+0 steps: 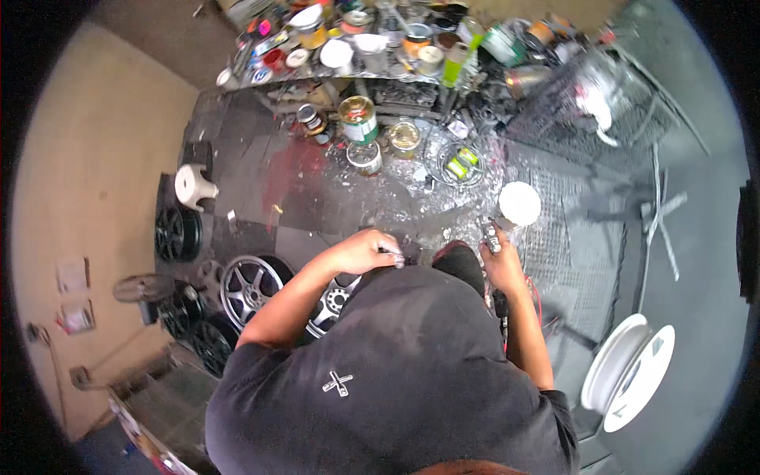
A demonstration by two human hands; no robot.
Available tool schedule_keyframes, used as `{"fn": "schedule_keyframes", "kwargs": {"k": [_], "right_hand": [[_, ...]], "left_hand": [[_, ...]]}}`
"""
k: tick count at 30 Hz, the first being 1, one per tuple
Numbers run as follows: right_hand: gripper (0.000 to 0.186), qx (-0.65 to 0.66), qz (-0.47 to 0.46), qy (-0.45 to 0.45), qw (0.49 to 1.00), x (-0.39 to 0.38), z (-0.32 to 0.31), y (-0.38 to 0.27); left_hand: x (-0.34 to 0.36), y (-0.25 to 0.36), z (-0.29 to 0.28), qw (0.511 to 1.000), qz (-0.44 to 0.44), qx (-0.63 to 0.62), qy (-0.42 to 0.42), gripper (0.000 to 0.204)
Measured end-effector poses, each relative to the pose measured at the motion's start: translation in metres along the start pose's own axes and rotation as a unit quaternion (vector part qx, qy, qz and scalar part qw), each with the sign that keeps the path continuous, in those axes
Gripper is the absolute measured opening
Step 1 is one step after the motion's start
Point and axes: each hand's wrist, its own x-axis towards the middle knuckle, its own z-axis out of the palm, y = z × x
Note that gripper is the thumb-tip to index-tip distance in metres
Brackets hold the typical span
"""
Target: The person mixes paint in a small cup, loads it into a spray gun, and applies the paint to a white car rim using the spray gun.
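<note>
My right hand [503,263] is closed around a metal spray gun [490,235], low in front of my right leg. A round white cup [519,203] sits just beyond the gun; whether it is fixed to it I cannot tell. Behind that wrist a thin red hose [538,301] runs downward. My left hand [370,253] is held in front of my belly with its fingers curled in. Something small and dark shows at its fingertips, too unclear to name.
A crowded bench [237,85] of paint pots spans the back. Cans, including a green-and-gold tin [358,120], stand on the stained floor before it. Wheel rims [252,291] lie left, near a white stool [195,188]. A white rim [609,364] is at right, below a metal stand [655,207].
</note>
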Motion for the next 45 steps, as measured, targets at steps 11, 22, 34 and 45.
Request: {"fn": "schedule_keyframes", "kwargs": {"k": [11,22,34,45], "right_hand": [[0.069,-0.116,-0.063,-0.213,0.968,0.197,0.082,-0.063],[0.020,0.022,-0.082,-0.397,0.914,0.411,0.210,-0.201],[0.022,0.147,0.056,-0.526,0.835,0.575,0.271,-0.309],[0.022,0.328,0.123,-0.571,0.742,0.629,0.292,-0.328]], "left_hand": [[-0.101,-0.060,0.048,0.873,-0.183,-0.178,0.416,0.013],[-0.057,-0.102,-0.099,0.785,-0.294,-0.272,0.473,0.024],[-0.042,-0.136,-0.246,0.792,-0.395,-0.122,0.449,0.025],[-0.098,-0.202,-0.186,0.785,-0.453,-0.232,0.353,0.034]]}}
